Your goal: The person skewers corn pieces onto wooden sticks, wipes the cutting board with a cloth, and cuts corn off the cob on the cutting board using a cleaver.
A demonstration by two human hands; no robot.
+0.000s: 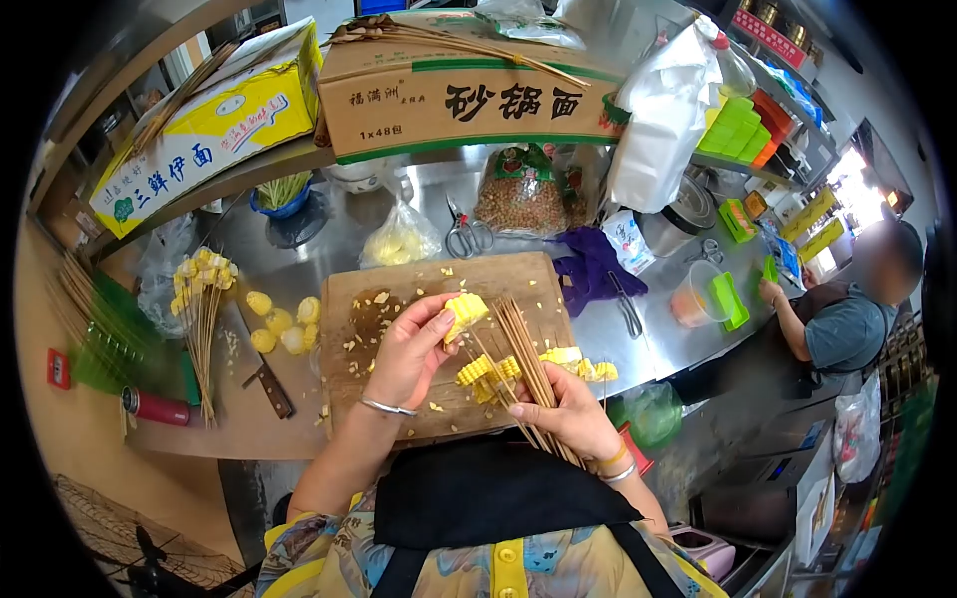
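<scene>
Above the far edge of my bench (598, 337), the shelf (249, 181) carries a yellow-and-white carton (224, 140) toward its left end and a brown carton (424, 110) beside it. Along that edge I see a blue bowl (287, 207), scissors (465, 233) and a bag of nuts or beans (520, 199). A red flask (159, 407) is at the near left corner, a person (842, 324) by the right end.

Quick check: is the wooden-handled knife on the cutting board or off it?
Off: the knife lies on the counter left of the cutting board, with a gap between.

Passage between left hand (407, 349) and knife (271, 391), skewer bundle (526, 349) blocking right, cartons (419, 125) beyond
</scene>
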